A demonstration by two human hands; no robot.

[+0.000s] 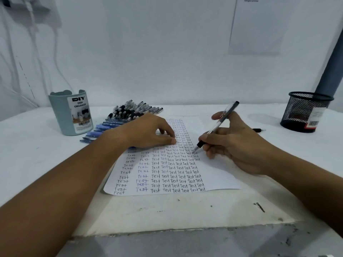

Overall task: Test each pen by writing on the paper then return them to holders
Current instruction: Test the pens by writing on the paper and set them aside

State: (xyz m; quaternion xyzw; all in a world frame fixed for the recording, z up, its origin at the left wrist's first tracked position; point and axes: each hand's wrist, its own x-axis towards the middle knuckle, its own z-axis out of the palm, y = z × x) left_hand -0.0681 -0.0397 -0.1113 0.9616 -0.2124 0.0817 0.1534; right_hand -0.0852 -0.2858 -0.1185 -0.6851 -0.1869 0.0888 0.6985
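Note:
A white sheet of paper (217,175) lies on the table, filled with columns of the word "Test". My right hand (235,145) grips a clear black-capped pen (216,127), its tip touching the paper beside the rightmost column. My left hand (148,131) rests on the upper left part of the sheet, fingers loosely curled and pressing it down. Behind that hand lies a pile of several black pens (133,110) and blue pens (100,129). A blue-grey desk organizer cup (71,115) stands at the left and a black mesh holder (306,112) at the right.
A single black pen (258,130) lies on the table just behind my right hand. A grey pipe (332,67) leans against the white wall behind the mesh holder. The table's front edge (167,230) is chipped and stained.

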